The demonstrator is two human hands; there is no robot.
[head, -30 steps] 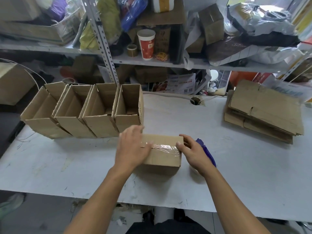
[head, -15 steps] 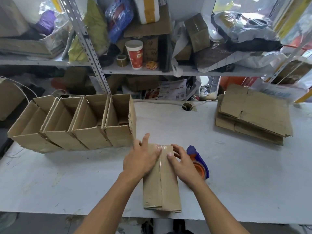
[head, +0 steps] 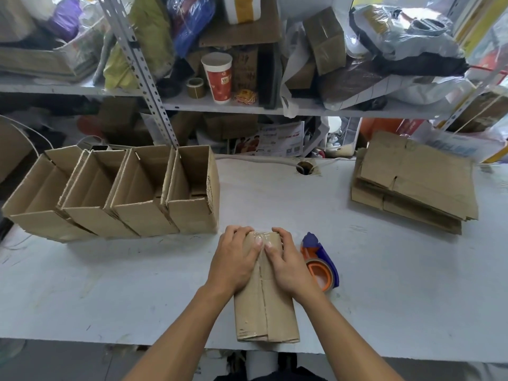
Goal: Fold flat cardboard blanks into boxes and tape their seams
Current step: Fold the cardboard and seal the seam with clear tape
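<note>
Lying lengthwise near the front edge of the white table [head: 384, 284]: a small brown cardboard box [head: 265, 306], seam up, clear tape glinting at its far end. Curling over that far end, fingers bent round the edge, thumbs meeting on the seam: left hand [head: 235, 264] and right hand [head: 286, 264]. Hiding the box's far face. Peeking out just beside the right wrist, partly covered: a blue-and-orange tape dispenser [head: 320, 266]. Gripping tighter than half a second ago, fingers then flatter.

Standing to the left, a row of four open brown boxes [head: 115, 193]; lying far right, a stack of flat cardboard blanks [head: 415, 180].

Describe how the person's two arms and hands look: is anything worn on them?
Both forearms are bare, with no sleeves visible. The left hand and right hand wear no gloves; no rings, watch or bracelet can be seen. The fingers have short, plain nails.
</note>
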